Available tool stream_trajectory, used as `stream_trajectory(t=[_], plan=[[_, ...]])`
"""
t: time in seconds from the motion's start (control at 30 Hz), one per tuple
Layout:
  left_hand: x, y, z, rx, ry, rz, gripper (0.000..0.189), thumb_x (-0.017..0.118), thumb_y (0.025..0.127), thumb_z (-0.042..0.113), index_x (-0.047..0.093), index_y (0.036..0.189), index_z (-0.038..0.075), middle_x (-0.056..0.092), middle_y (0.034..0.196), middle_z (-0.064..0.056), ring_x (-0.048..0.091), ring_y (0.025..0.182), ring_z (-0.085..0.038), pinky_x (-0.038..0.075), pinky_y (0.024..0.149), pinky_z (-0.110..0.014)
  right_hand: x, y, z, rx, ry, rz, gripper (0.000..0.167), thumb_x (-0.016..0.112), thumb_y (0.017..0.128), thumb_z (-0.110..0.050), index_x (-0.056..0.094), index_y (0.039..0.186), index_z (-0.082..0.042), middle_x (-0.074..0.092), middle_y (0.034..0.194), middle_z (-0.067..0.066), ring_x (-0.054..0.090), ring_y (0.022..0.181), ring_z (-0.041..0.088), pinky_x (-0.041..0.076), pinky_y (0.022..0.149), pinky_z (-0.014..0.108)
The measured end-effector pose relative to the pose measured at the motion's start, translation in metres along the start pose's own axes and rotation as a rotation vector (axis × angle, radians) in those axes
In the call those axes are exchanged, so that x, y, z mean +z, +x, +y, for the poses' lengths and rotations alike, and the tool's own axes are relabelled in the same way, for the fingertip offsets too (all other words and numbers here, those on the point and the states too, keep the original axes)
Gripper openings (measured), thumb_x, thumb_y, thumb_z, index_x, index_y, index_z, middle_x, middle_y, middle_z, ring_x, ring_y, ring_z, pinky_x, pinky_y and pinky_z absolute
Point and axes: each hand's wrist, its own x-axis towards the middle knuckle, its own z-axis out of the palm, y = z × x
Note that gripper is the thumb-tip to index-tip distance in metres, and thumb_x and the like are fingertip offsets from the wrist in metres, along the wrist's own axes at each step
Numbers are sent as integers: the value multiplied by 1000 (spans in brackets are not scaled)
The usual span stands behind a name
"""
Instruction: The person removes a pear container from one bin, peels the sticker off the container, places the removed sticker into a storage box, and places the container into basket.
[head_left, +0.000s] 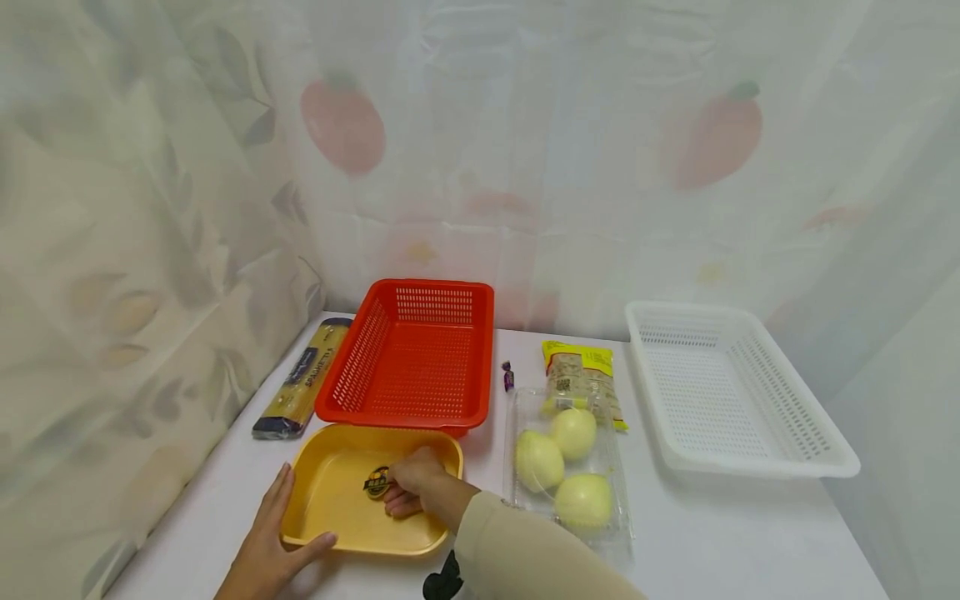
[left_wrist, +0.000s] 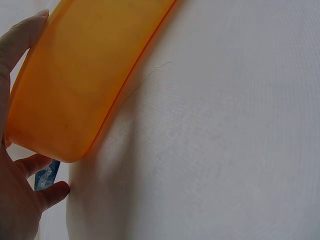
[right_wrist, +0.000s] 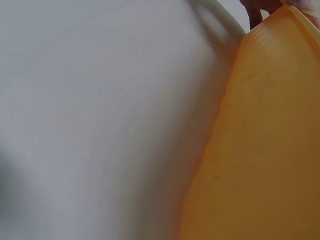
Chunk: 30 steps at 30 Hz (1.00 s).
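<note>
A yellow plastic basin (head_left: 337,533) stands at the front left of the white table. My left hand (head_left: 262,533) rests against its left front corner, fingers along the left side and thumb on the front rim. In the left wrist view the fingers (left_wrist: 34,162) lie spread and fairly straight against the basin's orange-looking wall (left_wrist: 85,85). Reaching into the basin, my right hand (head_left: 416,483) pinches a small round black-and-gold badge-like piece (head_left: 377,483) at its fingertips. In the right wrist view only the basin's side (right_wrist: 265,135) and the other hand show; the right hand is hidden.
Behind the basin stands a red basket (head_left: 420,367), with a spaghetti pack (head_left: 307,379) to its left. Right of it lie a purple-wrapped candy (head_left: 508,377), a yellow bag (head_left: 577,371) and a clear tray of pale round items (head_left: 540,461). A white basket (head_left: 735,392) stands farther right.
</note>
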Motion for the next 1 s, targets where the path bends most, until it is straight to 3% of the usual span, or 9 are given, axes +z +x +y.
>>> stream_trajectory(t=[0.33,0.57,0.83,1.0], plan=[[1,0,2,-11,1,-14,124,77,76,51,-8,152,4,-9,158,-21,3,139,-48,14,102,-70,-4,-4,-1,-10,-49,8,16,65,86,3,58,72,8,64,59,17,68,55,28,55,49,33],[2,0,-1,22,-13,13,124,78,76,50,-7,153,7,-7,158,-20,4,140,-47,14,103,-69,-4,-4,-1,-77,-54,7,11,60,81,8,58,70,8,63,58,20,67,52,30,54,45,34],[2,1,-3,39,-17,26,123,79,75,49,-6,154,6,-5,158,-20,4,140,-47,14,102,-70,-7,-6,-5,-142,-223,26,17,64,81,2,58,65,5,62,54,17,64,46,27,53,41,34],[1,0,-3,13,-12,13,123,78,76,50,-7,153,7,-8,159,-18,3,140,-47,14,102,-70,-10,-8,-8,-136,-243,34,19,68,81,-1,58,66,3,61,53,16,64,46,26,53,42,34]])
